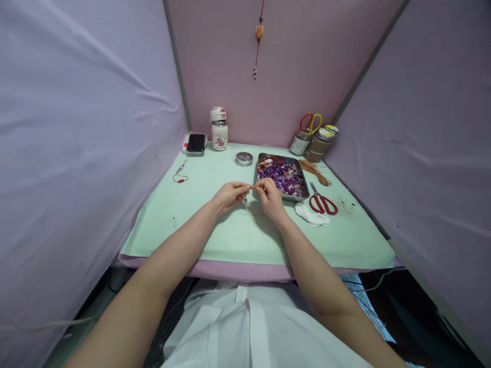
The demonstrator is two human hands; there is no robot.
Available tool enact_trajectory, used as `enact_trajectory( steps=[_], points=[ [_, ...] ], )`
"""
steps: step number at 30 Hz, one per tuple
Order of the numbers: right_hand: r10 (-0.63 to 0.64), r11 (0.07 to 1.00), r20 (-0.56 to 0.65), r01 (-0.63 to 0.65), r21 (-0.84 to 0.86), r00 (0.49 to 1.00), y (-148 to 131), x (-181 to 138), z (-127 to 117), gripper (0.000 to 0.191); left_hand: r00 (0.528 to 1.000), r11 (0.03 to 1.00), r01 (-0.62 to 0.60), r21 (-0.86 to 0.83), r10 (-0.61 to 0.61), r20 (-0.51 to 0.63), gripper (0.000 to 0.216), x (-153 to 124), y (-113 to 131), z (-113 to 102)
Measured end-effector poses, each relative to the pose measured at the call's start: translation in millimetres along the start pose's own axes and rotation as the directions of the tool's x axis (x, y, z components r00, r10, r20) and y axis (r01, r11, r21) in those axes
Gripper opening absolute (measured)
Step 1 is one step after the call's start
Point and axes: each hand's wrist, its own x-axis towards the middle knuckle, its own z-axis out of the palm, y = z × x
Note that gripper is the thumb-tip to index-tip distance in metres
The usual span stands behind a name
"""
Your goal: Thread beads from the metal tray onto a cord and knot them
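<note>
My left hand [229, 196] and my right hand [270, 198] meet above the pale green table mat [238, 230], fingers pinched together. Between them runs a thin orange cord [253, 188], each hand closed on one end of it. A small bead or charm [244, 201] hangs just below my left fingers. Right beside my right hand sits a metal tray [303, 193] full of purple, pink and red beads [282, 175].
Red-handled scissors [322, 203] and a crumpled white tissue [312, 214] lie right of the tray, near orange cords [314, 169]. Behind stand tins with scissors [310, 125], a small round tin [244, 158], a white bottle [219, 130], a phone [196, 143] and a red-corded piece [180, 174]. A beaded ornament [259, 36] hangs on the back wall.
</note>
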Motion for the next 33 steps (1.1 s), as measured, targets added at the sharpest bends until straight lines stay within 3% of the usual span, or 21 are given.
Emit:
enact_trajectory(
  steps=[4,8,11,14,22,33],
  points=[
    [0.003,1.0,-0.012,-0.003,0.031,1.0,-0.5,-0.1,-0.3,0.013,1.0,1.0,-0.003,-0.018,0.003,0.004,0.032,0.4,1.8,-0.1],
    [0.167,0.978,-0.075,-0.156,0.139,0.983,4.4,-0.6,0.9,0.02,1.0,1.0,0.004,-0.02,-0.003,0.017,0.03,-0.2,5.0,-0.6],
    [0.245,0.953,-0.014,-0.238,0.189,0.969,5.5,-1.7,2.7,0.019,1.0,1.0,0.01,-0.015,-0.009,0.014,0.027,-1.1,6.3,-0.4],
    [0.201,0.965,0.011,-0.2,0.169,0.979,1.7,-2.8,3.8,0.015,1.0,1.0,0.005,-0.014,-0.005,0.012,0.027,-1.5,5.2,0.1],
    [-0.002,0.998,-0.08,0.007,0.068,0.997,-11.2,-3.0,0.1,0.011,1.0,1.0,-0.009,0.005,0.009,0.014,0.026,-1.8,1.5,2.3],
    [-0.058,0.998,-0.039,0.058,0.011,0.998,-6.2,-3.8,1.2,0.013,1.0,0.999,0.025,0.036,-0.025,0.007,0.026,-4.5,2.9,3.7]
  ],
)
